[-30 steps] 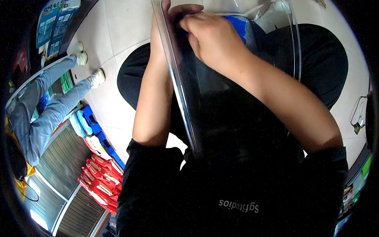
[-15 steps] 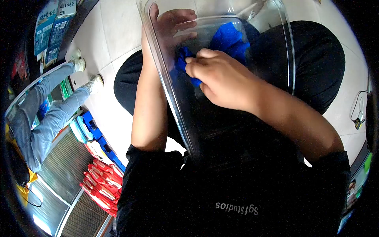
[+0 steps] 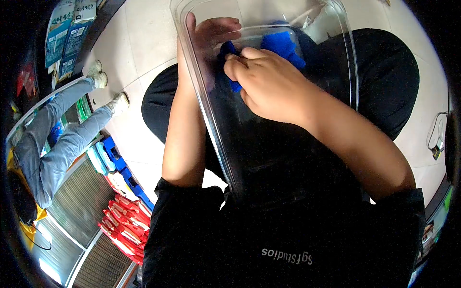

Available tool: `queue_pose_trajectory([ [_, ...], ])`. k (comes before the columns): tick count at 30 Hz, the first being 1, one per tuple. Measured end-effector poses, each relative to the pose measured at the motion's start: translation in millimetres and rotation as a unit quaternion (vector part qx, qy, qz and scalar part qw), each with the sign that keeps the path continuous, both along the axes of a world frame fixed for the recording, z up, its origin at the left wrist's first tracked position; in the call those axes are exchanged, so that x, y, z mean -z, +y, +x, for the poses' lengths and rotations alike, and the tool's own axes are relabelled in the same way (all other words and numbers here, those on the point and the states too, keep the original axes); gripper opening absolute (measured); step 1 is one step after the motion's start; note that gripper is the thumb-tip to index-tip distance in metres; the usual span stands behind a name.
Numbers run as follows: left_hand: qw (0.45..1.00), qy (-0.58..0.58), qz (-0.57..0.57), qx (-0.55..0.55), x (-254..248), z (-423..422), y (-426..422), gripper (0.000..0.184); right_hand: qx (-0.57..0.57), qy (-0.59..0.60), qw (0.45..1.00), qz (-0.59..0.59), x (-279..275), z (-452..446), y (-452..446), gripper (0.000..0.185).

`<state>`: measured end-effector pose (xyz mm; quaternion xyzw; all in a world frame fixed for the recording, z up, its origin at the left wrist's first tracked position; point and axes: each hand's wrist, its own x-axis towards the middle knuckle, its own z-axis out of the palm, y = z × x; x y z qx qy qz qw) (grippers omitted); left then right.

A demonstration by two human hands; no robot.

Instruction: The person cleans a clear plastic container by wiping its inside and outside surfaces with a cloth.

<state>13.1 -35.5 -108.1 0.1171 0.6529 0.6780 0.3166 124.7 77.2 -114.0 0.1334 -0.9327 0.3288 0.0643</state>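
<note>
A clear plastic box (image 3: 354, 72) rests tilted over my lap, its open side facing me. My left hand (image 3: 204, 41) supports it from outside at the far left, and its stretched fingers show through the clear wall. Inside the box, my right hand (image 3: 269, 89) is closed on a bunched blue cloth (image 3: 279, 44). Part of the cloth sticks out beyond the knuckles, and a smaller fold shows by the fingertips. The cloth lies against the inner surface of the box.
Another person's legs in jeans (image 3: 72, 129) are at the left. Red packages (image 3: 125, 223) and blue bins (image 3: 122, 168) line a shelf there. Blue printed boxes (image 3: 67, 38) stand at upper left. A small device with a cord (image 3: 437, 150) lies at right on the tiled floor (image 3: 139, 43).
My right hand has shifted slightly upward inside the box with the cloth. The cloth's loose part has folded lower and changed shape. My left hand keeps its place on the box.
</note>
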Motion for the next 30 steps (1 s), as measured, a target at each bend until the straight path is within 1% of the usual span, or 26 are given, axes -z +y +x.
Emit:
queue_pose_trajectory([
  [1, 1.000, 0.005, -0.026, 0.005, -1, 0, 1, 0.079, 0.007, 0.014, 1.000, 0.004, 1, 2, 0, 0.026],
  [2, 1.000, 0.007, -0.024, 0.005, -3, 0, 3, 0.079, 0.008, 0.017, 1.000, 0.006, 4, -3, 0, 0.026],
  [4, 1.000, 0.011, -0.008, -0.010, -5, 5, 4, 0.072, 0.067, 0.087, 0.992, 0.061, 8, -15, -1, 0.025],
  [5, 1.000, -0.013, 0.014, -0.009, -2, 3, 2, 0.072, 0.069, 0.077, 0.993, 0.051, 6, -14, -2, 0.025],
  [6, 1.000, -0.014, 0.013, -0.008, -1, 4, 0, 0.072, 0.069, 0.076, 0.993, 0.049, 3, -10, -2, 0.025],
  [8, 0.999, -0.027, 0.023, 0.006, 1, 3, -3, 0.073, -0.009, -0.010, 1.000, 0.029, -5, -2, -3, 0.026],
  [9, 0.999, -0.037, 0.022, -0.003, 1, 3, -3, 0.074, -0.025, 0.008, 1.000, -0.016, -1, 4, -3, 0.028],
  [10, 0.999, -0.036, 0.024, -0.001, 0, 3, -2, 0.074, -0.016, 0.026, 0.997, -0.073, 2, 7, -4, 0.028],
  [12, 1.000, 0.007, 0.014, 0.004, -1, 5, 0, 0.076, -0.013, 0.006, 0.985, -0.171, 10, 7, 2, 0.028],
  [13, 0.999, 0.033, 0.007, 0.018, -1, 5, 1, 0.078, -0.011, 0.004, 0.985, -0.172, 14, 2, 1, 0.028],
  [15, 1.000, 0.016, -0.002, 0.002, -5, 8, 0, 0.078, 0.033, 0.072, 0.972, -0.219, 20, -10, -8, 0.036],
  [16, 1.000, 0.002, -0.009, -0.014, -7, 9, -1, 0.079, 0.034, 0.075, 0.972, -0.221, 21, -11, -9, 0.036],
  [18, 1.000, 0.010, -0.009, -0.011, -4, 8, -2, 0.080, 0.016, 0.030, 0.982, -0.184, 23, -9, -9, 0.039],
  [19, 1.000, 0.022, -0.009, -0.002, -1, 6, -3, 0.080, 0.013, 0.071, 0.982, -0.173, 23, -9, -6, 0.035],
  [23, 0.999, 0.032, 0.004, -0.002, 1, 6, -2, 0.081, -0.002, 0.056, 0.984, -0.167, 19, -11, 0, 0.034],
  [25, 1.000, 0.031, -0.007, -0.002, -4, 7, 0, 0.081, 0.037, 0.118, 0.971, -0.207, 23, -18, -3, 0.032],
  [26, 0.999, 0.028, -0.017, -0.002, -7, 7, 0, 0.081, 0.039, 0.116, 0.970, -0.208, 24, -17, -5, 0.032],
  [28, 0.999, 0.030, -0.022, -0.001, -6, 8, 0, 0.082, 0.035, 0.075, 0.975, -0.204, 22, -16, -6, 0.032],
  [29, 0.999, 0.037, -0.018, 0.001, -4, 8, -2, 0.081, 0.035, 0.074, 0.976, -0.204, 18, -14, -4, 0.032],
  [30, 0.999, 0.045, -0.013, 0.002, -2, 7, -2, 0.081, 0.016, 0.028, 0.978, -0.206, 14, -12, -2, 0.032],
])
